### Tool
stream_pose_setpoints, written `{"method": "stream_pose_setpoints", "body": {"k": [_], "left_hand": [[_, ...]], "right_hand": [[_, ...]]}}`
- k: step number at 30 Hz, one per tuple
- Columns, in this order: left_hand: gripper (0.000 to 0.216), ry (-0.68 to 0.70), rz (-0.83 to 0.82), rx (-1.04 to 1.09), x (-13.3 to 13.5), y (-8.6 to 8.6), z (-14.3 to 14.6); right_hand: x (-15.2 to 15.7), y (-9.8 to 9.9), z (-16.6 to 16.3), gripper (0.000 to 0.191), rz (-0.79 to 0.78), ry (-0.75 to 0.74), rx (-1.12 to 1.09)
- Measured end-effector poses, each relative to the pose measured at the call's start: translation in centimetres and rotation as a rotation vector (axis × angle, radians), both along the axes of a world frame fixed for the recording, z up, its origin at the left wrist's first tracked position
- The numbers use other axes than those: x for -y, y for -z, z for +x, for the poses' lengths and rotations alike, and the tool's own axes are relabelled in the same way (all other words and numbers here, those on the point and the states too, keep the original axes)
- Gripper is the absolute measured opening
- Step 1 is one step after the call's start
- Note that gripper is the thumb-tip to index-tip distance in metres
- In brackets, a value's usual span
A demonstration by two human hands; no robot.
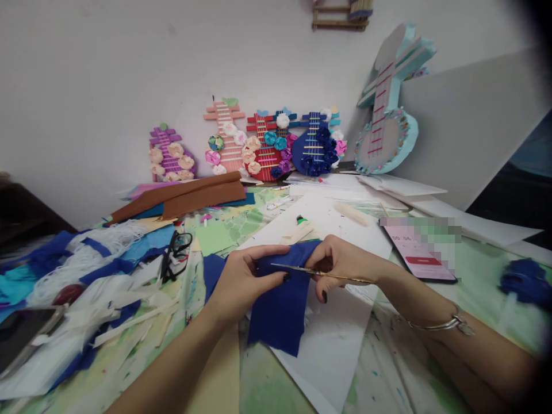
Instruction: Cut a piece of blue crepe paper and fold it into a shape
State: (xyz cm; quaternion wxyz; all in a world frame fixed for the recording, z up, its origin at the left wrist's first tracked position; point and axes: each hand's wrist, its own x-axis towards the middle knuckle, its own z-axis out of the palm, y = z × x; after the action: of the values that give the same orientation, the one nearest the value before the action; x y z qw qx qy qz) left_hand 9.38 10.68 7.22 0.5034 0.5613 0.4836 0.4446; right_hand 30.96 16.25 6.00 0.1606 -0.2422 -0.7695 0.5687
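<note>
A sheet of dark blue crepe paper (278,313) hangs between my hands over the white sheets on the table, its lower edge uneven. My left hand (241,282) grips its upper left part between thumb and fingers. My right hand (338,261) is closed on a slim pair of gold-handled scissors (319,272), seen edge-on. The blades point left across the upper part of the blue paper, towards my left thumb. The right fingertips are also at the paper's upper right edge. Another piece of the blue paper (212,276) shows behind my left hand.
Black glasses (176,256), white strings (88,259) and paper scraps (142,322) lie left. A green-capped glue bottle (302,220) lies beyond my hands. A phone (418,253) and a blue paper flower (525,279) are right. Decorated paper guitars (314,144) lean against the wall.
</note>
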Motion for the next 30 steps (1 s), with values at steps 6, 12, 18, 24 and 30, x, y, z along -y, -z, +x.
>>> {"method": "stream_pose_setpoints", "body": {"k": [6,12,18,24,30], "left_hand": [[0.038,0.010,-0.021,0.007,0.01,-0.01,-0.01],[0.038,0.016,-0.035,0.027,0.04,0.06,-0.02],[0.038,0.013,-0.019,0.012,0.00,0.00,-0.03],[0.039,0.011,-0.012,0.001,-0.12,0.18,-0.11],[0.036,0.005,-0.023,0.036,-0.19,0.29,-0.11]], "right_hand": [[0.11,-0.07,-0.02,0.043,0.002,0.010,0.019],[0.04,-0.11,-0.04,0.040,0.000,0.006,0.007],[0.08,-0.16,-0.06,0.044,0.018,0.011,0.060],[0.16,-0.28,-0.19,0.043,0.034,0.029,0.079],[0.10,0.03,-0.21,0.043,0.061,0.037,0.061]]}}
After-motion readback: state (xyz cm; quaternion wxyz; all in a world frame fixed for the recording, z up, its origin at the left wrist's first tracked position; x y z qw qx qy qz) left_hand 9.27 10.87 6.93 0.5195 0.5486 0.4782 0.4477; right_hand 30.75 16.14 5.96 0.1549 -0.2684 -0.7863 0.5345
